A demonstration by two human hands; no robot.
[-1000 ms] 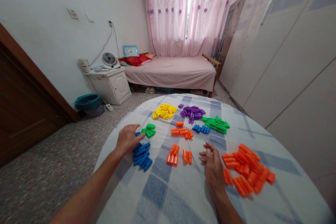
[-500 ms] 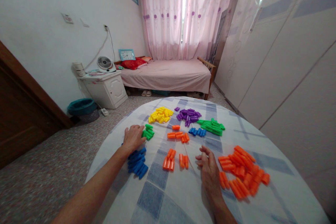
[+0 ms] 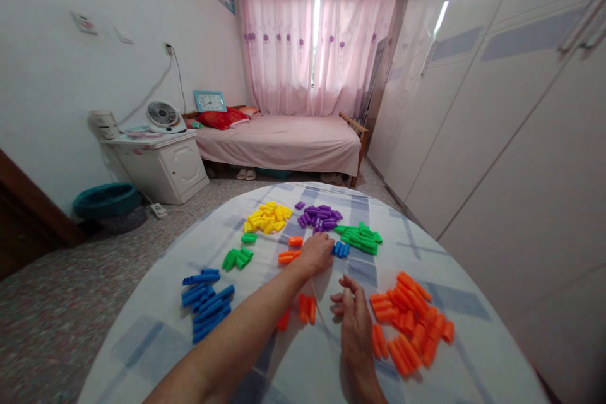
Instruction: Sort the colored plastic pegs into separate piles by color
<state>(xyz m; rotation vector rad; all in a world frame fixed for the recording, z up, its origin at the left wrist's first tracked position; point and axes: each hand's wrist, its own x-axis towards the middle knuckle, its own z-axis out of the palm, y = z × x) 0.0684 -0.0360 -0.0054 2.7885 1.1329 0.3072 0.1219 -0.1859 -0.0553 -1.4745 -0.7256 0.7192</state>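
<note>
My left hand point(image 3: 318, 254) reaches over the middle of the table, its fingertips at the left end of the small blue pieces point(image 3: 341, 249); whether it holds one is hidden. Beneath its wrist and forearm lie small groups of orange pieces point(image 3: 307, 308), partly covered. My right hand point(image 3: 353, 315) rests on the cloth with fingers apart and nothing in them, left of the large orange pile point(image 3: 411, 322). Purple pieces point(image 3: 320, 217) lie just beyond my left hand, and long green pieces point(image 3: 360, 238) to their right.
Yellow pieces point(image 3: 267, 217), a small green group point(image 3: 237, 259) and a blue pile point(image 3: 207, 304) lie on the left of the round table point(image 3: 156, 303) with its checked cloth. A bed point(image 3: 284, 139) and white wardrobe point(image 3: 473, 139) stand beyond.
My left hand has moved right, from the small green group to the small blue pieces. One green pair now lies apart from that group. The view has shifted; my right hand stays beside the orange pile.
</note>
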